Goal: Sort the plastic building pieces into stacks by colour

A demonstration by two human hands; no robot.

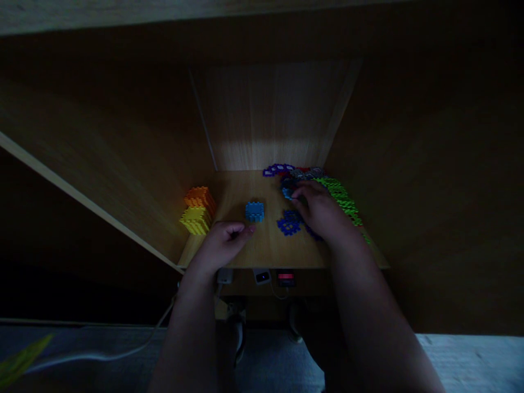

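Observation:
A small stack of light-blue interlocking tiles sits in the middle of the wooden shelf. Just in front and to its left is my left hand, its fingers curled in and its thumb pointing right, with nothing visible in it. My right hand reaches over the loose tiles and pinches a blue interlocking tile, partly hidden by the fingers. Dark-blue tiles lie loose below that hand. Spread beyond it on the right are green tiles.
An orange tile stack and a yellow tile stack stand by the left wall. Purple tiles and grey tiles lie at the back. Wooden panels enclose the shelf. Below it are a white device and cables.

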